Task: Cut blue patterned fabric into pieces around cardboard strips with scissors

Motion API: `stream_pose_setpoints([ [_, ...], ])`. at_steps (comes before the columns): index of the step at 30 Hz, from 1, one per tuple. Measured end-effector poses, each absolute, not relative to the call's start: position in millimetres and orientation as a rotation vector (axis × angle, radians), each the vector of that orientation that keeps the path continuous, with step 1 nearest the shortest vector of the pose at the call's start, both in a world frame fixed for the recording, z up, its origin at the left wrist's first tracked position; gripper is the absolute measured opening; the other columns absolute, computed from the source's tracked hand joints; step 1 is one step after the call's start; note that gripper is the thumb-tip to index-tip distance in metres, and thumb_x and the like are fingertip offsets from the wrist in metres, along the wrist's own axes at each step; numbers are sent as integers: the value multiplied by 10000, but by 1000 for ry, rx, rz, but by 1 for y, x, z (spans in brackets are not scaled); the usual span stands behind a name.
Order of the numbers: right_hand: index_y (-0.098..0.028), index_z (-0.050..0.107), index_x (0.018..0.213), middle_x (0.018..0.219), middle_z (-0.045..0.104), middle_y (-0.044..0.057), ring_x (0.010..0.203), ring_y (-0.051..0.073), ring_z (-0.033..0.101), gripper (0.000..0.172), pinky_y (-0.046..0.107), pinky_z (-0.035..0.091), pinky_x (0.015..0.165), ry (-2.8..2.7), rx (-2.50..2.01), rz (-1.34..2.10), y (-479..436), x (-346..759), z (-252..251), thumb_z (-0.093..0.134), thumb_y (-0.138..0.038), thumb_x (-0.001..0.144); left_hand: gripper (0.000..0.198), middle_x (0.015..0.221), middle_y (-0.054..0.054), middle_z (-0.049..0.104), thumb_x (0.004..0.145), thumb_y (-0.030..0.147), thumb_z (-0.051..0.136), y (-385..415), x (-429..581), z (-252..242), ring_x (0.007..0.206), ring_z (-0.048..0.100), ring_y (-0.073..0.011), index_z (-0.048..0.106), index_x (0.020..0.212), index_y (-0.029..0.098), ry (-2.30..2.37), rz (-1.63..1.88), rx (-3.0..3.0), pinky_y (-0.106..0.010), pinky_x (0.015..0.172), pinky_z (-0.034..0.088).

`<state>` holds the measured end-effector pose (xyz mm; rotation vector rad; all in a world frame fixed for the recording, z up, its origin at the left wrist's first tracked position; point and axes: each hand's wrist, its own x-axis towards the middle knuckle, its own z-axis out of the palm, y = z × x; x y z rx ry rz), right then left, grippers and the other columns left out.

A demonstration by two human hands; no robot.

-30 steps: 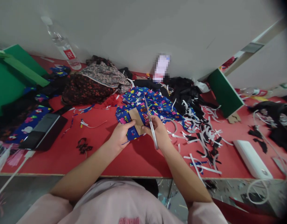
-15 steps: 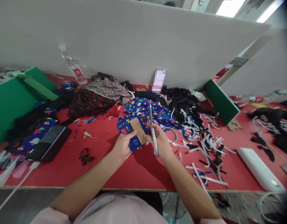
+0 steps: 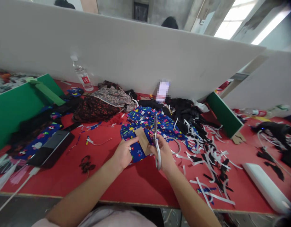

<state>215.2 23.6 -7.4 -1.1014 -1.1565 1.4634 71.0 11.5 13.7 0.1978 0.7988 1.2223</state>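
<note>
My left hand (image 3: 123, 153) grips the near edge of a blue fabric (image 3: 137, 154) printed with colourful figures, thumb on top and fingers hidden beneath. On that fabric lies a flat strip of brown card (image 3: 143, 141), its upper end by my left thumb. Silver scissors (image 3: 157, 151) sit in my right hand (image 3: 164, 153), blades pointing away from me and looking closed. The right thumb and fingertip also press on the card's right edge. The rest of the blue fabric (image 3: 170, 124) spreads out behind my hands.
White and black fabric scraps (image 3: 211, 157) litter the right side, beside a roll of tape (image 3: 175, 145). A black device (image 3: 52, 148) with a cable and a dark hair tie (image 3: 86, 164) lie left. A water bottle (image 3: 83, 75) and a phone (image 3: 162, 90) stand by the partition (image 3: 126, 50).
The camera has tilted up, so everything sits lower in view and more shows above the partition. My hands keep hold of the fabric and scissors; the left thumb looks slightly straighter.
</note>
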Motion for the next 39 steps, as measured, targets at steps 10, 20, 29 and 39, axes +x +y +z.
stream_pose_setpoints([
  [10, -247, 517, 953, 697, 458, -47, 605, 119, 438, 363, 243, 375, 558, -1186, -1124, 1434, 23, 214, -9, 655, -203, 620, 392, 917, -126, 717, 775, 186, 543, 14, 63, 16, 876, 672, -258, 574, 1155, 90, 742, 1126, 159, -391, 817, 516],
  [20, -226, 531, 919, 665, 430, -71, 500, 69, 384, 357, 218, 335, 471, -1129, -1132, 1503, 33, 223, -8, 643, -212, 580, 418, 1051, -123, 681, 821, 338, 482, 23, 46, 13, 1036, 605, -277, 574, 1163, 114, 591, 1064, 292, -440, 902, 455],
  [29, -222, 536, 871, 611, 445, -83, 468, 60, 369, 286, 198, 292, 440, -1327, -1015, 1638, 39, 241, -2, 610, -175, 598, 354, 1008, -104, 678, 783, 279, 573, 34, 34, 14, 855, 651, -200, 606, 1108, 143, 825, 994, 476, -305, 739, 523],
  [39, -215, 543, 909, 661, 529, -65, 596, 98, 502, 307, 217, 397, 558, -1443, -1023, 1598, 40, 241, -12, 630, -164, 619, 578, 878, -33, 701, 578, 83, 725, 25, 47, 13, 720, 657, -167, 560, 1121, 190, 1018, 1120, 899, -267, 688, 514],
])
